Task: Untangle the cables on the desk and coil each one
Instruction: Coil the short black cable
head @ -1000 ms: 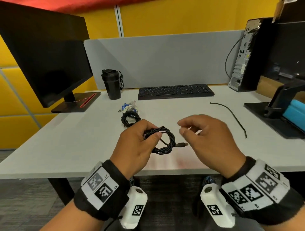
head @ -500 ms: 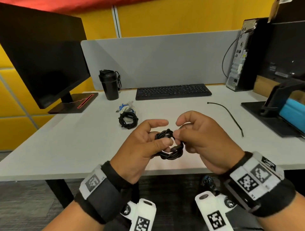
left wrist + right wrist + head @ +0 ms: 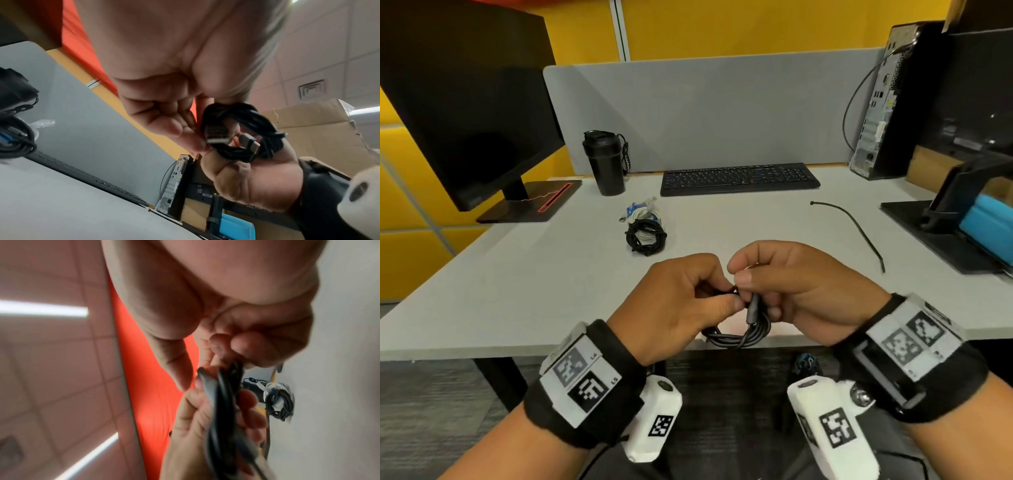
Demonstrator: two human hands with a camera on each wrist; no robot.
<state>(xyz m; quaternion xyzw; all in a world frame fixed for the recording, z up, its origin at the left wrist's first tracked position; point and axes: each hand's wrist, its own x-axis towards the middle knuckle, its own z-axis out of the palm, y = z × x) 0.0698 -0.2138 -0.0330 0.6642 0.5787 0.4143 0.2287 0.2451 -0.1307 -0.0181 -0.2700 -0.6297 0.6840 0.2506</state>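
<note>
I have the thin black coiled cable (image 3: 739, 334) above the counter's near edge, left hand (image 3: 674, 308) gripping its loops, right hand (image 3: 791, 291) pinching the plug end; next, tuck it

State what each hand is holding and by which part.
Left hand grips the coiled black cable at the coil's top; right hand pinches its plug end.

bare desk (image 3: 739, 222) mid, coiled cables (image 3: 645, 233) left, keyboard (image 3: 739, 178) behind
</note>
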